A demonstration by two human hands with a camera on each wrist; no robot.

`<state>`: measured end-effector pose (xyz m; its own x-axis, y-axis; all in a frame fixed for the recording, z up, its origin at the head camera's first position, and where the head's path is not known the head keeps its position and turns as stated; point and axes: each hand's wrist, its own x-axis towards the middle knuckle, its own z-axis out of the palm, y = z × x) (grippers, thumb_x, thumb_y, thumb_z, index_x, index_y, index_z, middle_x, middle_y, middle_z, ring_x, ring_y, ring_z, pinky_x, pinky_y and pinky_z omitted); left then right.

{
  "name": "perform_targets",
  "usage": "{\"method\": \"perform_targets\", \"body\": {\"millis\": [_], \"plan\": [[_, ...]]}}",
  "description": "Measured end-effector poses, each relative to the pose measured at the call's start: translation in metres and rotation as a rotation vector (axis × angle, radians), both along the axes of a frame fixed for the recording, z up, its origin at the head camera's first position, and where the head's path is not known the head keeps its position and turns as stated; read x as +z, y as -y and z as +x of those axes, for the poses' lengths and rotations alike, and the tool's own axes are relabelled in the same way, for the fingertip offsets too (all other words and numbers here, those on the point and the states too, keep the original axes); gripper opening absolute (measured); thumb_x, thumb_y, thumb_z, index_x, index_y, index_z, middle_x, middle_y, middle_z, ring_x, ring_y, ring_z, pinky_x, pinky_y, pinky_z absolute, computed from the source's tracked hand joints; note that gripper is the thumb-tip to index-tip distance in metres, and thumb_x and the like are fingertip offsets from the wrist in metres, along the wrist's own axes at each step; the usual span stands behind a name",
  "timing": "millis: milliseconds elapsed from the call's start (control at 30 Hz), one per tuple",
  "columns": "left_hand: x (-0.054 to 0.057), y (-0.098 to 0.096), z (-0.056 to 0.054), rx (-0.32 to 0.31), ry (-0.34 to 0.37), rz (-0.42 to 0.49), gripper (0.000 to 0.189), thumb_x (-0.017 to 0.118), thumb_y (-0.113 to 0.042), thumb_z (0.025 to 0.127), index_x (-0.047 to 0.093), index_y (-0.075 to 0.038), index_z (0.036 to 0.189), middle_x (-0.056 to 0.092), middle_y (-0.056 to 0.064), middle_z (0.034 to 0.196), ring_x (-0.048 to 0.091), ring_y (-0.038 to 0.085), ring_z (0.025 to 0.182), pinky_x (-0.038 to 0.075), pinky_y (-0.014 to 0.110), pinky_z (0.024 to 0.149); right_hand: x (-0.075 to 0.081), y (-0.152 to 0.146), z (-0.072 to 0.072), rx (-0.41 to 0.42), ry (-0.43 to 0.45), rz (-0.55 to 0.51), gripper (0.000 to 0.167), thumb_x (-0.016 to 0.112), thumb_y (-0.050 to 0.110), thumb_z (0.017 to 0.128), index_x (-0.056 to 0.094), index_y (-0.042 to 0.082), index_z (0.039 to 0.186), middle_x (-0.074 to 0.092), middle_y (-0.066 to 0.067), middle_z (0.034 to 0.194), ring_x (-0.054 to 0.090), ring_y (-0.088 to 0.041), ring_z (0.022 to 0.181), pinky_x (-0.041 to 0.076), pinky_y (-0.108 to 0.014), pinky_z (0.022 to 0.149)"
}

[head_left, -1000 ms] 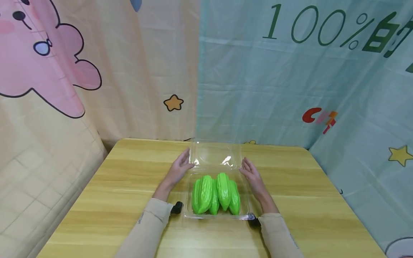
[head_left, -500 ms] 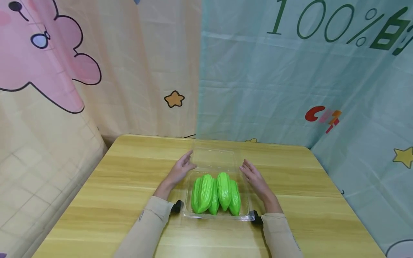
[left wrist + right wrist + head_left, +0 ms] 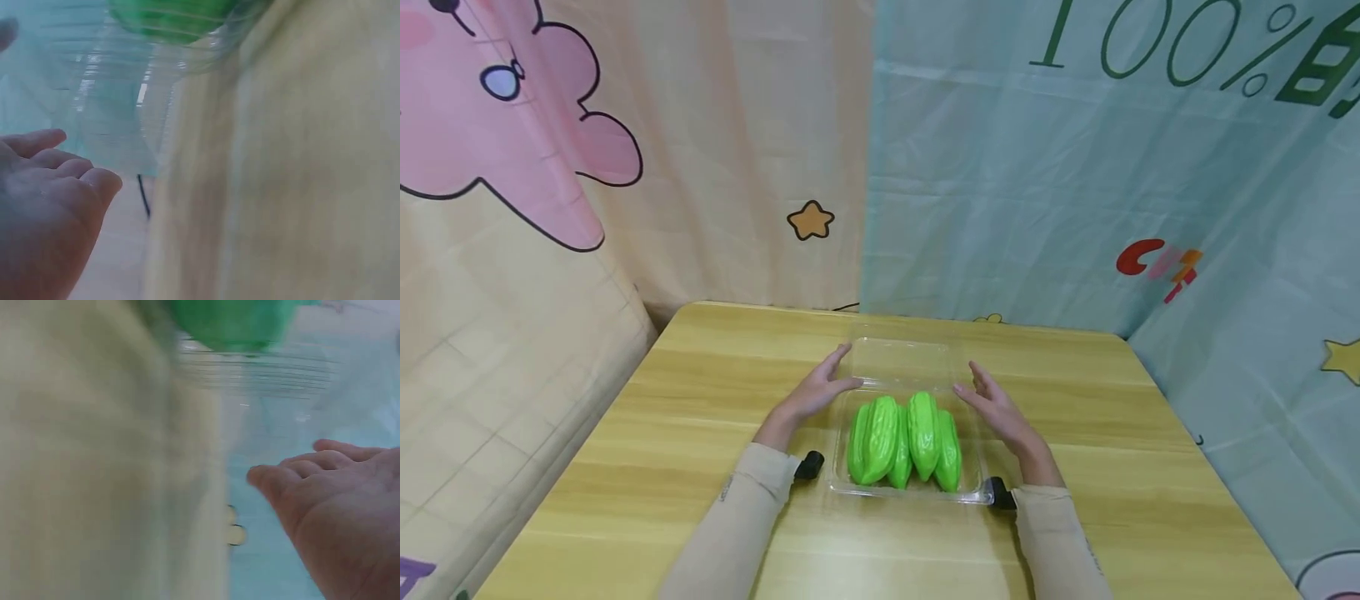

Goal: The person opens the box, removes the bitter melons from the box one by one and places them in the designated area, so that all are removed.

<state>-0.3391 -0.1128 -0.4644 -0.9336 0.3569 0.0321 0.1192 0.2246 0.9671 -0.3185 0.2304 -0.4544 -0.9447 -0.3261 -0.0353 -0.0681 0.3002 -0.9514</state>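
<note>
In the head view a clear plastic clamshell box (image 3: 842, 487) rests on the table, its transparent lid (image 3: 901, 360) folded back on the far side. Several bright green bitter melons (image 3: 881, 439) lie side by side in its base. My left hand (image 3: 811, 395) is at the box's left, near the hinge, fingers extended and thumb apart. On the opposite side my right hand (image 3: 1002, 410) mirrors it. Whether either thumb touches the plastic I cannot tell. Both wrist views show extended fingers beside the blurred clear box wall (image 3: 112, 81), with green above.
The box stands on a light wood table (image 3: 700, 417) with a rounded far edge. Printed curtains (image 3: 1000, 167) hang just behind and to both sides. A black wrist-camera mount (image 3: 808, 466) on each sleeve sits close to the box's sides.
The lid has tipped back flatter and its bright glare has gone. Both thumbs have spread farther from the fingers. The head view has tilted slightly; the melons stay in place.
</note>
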Motion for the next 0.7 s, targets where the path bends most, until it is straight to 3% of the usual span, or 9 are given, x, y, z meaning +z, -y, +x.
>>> {"method": "perform_targets", "body": {"millis": [133,267,367,467,567,700], "plan": [[0.017,0.002,0.004,-0.067,-0.149,-0.005,0.082,0.064,-0.026,0.1,0.012,-0.013,0.163,0.006,0.008,0.168,0.009,0.034,0.152,0.014,0.05,0.12,0.024,-0.007,0.007,-0.019,-0.056,0.001,0.084,0.057,0.036,0.104,0.004,0.008,0.163,0.002,-0.019,0.167,0.003,-0.04,0.151,0.012,-0.06,0.118],[0.037,0.004,0.016,-0.137,-0.286,-0.006,0.082,0.066,-0.02,0.099,0.015,-0.015,0.163,0.013,0.005,0.168,0.013,0.026,0.152,0.016,0.049,0.121,0.048,-0.008,0.017,-0.029,-0.12,-0.044,0.082,0.06,0.028,0.103,0.007,0.007,0.162,0.01,-0.018,0.166,0.011,-0.039,0.151,0.016,-0.058,0.118],[0.05,0.003,0.03,-0.169,-0.366,-0.139,0.09,0.074,-0.032,0.093,0.018,-0.028,0.163,0.013,-0.005,0.168,0.012,0.021,0.152,0.018,0.053,0.119,0.062,-0.004,0.027,-0.028,-0.14,-0.048,0.082,0.062,0.027,0.102,0.01,0.009,0.162,0.016,-0.015,0.166,0.017,-0.037,0.15,0.022,-0.056,0.117],[0.059,-0.002,0.043,-0.242,-0.427,-0.302,0.109,0.083,-0.047,0.081,0.013,-0.031,0.163,0.006,-0.012,0.167,0.001,0.02,0.153,0.013,0.056,0.119,0.073,0.003,0.038,-0.024,-0.143,-0.034,0.084,0.065,0.029,0.1,0.012,0.01,0.162,0.019,-0.013,0.166,0.021,-0.035,0.15,0.024,-0.054,0.117],[0.062,-0.008,0.052,-0.339,-0.452,-0.425,0.131,0.088,-0.058,0.069,0.004,-0.024,0.164,-0.005,-0.009,0.168,-0.01,0.018,0.152,0.005,0.051,0.121,0.081,0.01,0.044,-0.015,-0.145,-0.008,0.085,0.067,0.031,0.099,0.013,0.01,0.162,0.019,-0.012,0.165,0.023,-0.035,0.149,0.026,-0.052,0.117],[0.057,-0.012,0.058,-0.433,-0.433,-0.557,0.15,0.093,-0.057,0.059,-0.008,-0.011,0.161,-0.017,0.003,0.166,-0.018,0.02,0.15,-0.005,0.042,0.121,0.083,0.016,0.048,-0.012,-0.132,0.02,0.086,0.068,0.033,0.099,0.014,0.009,0.162,0.02,-0.012,0.165,0.024,-0.034,0.149,0.027,-0.051,0.117]]}}
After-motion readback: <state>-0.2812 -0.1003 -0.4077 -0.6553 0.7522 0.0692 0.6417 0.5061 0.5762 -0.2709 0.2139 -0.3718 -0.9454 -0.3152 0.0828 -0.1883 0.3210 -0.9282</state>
